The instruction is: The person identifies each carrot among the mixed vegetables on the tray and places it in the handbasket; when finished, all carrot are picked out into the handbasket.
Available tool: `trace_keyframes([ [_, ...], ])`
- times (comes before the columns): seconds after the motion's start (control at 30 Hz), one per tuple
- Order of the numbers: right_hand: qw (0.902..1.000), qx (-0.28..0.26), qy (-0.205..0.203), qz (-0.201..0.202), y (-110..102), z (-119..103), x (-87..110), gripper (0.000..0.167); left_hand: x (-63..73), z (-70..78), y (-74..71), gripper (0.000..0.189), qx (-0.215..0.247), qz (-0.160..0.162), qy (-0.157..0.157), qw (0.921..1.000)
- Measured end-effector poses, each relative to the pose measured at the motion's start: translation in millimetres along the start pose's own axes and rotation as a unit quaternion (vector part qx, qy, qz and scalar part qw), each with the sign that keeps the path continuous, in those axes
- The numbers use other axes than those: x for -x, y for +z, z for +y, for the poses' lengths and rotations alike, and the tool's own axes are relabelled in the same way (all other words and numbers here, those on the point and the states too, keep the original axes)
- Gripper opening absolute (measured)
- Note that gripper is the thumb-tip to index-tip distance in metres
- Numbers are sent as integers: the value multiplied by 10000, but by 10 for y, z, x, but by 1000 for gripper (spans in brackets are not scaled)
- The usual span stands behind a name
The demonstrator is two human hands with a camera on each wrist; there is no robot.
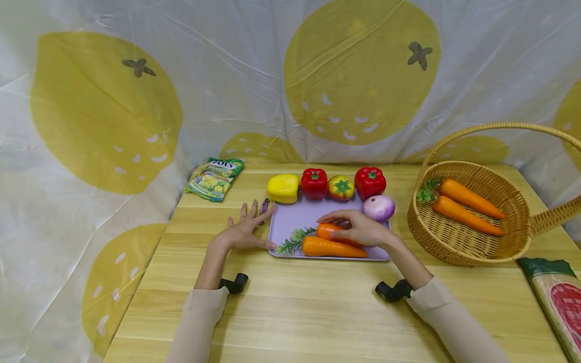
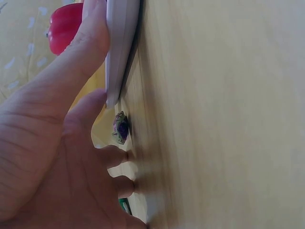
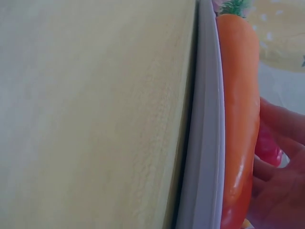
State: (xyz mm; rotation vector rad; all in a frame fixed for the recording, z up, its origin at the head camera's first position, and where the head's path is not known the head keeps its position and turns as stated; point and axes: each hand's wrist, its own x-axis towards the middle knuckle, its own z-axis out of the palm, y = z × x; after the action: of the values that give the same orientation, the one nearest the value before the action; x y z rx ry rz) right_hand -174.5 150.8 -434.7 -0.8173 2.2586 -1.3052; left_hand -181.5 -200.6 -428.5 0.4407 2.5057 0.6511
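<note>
On the lilac tray (image 1: 286, 217) lie two orange carrots side by side, leafy tops to the left. My right hand (image 1: 360, 228) reaches over the rear carrot (image 1: 324, 231) and grips it between thumb and curled fingers. The front carrot (image 1: 333, 247) lies along the tray's near edge, and it fills much of the right wrist view. At the tray's left side my left hand (image 1: 242, 234) is spread, its thumb and index finger at the rim. Beside those fingers lies a small purple-wrapped item (image 1: 264, 205).
Along the tray's back sit a yellow pepper (image 1: 283, 188), red peppers (image 1: 314, 183) (image 1: 370, 182), a yellow-red one (image 1: 341, 187) and a purple onion (image 1: 379, 207). A wicker basket (image 1: 417, 227) holding two carrots (image 1: 469, 217) stands right. A green snack bag (image 1: 215, 179) lies back left; another bag (image 1: 556, 297), front right.
</note>
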Motion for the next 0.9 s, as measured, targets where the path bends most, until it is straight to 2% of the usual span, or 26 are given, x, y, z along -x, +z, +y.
trace_keyframes([
  [0.23, 10000, 23, -46, -17, 4, -14, -13, 37, -3, -11, 1, 107, 22, 0, -1, 10000],
  [0.63, 9999, 41, 136, 81, -14, -9, -18, 36, -12, -20, 2, 107, 35, -22, -15, 10000],
  [0.9, 9983, 313, 93, 486, -138, -89, 41, 38, -16, -19, 2, 106, -7, -30, -48, 10000],
])
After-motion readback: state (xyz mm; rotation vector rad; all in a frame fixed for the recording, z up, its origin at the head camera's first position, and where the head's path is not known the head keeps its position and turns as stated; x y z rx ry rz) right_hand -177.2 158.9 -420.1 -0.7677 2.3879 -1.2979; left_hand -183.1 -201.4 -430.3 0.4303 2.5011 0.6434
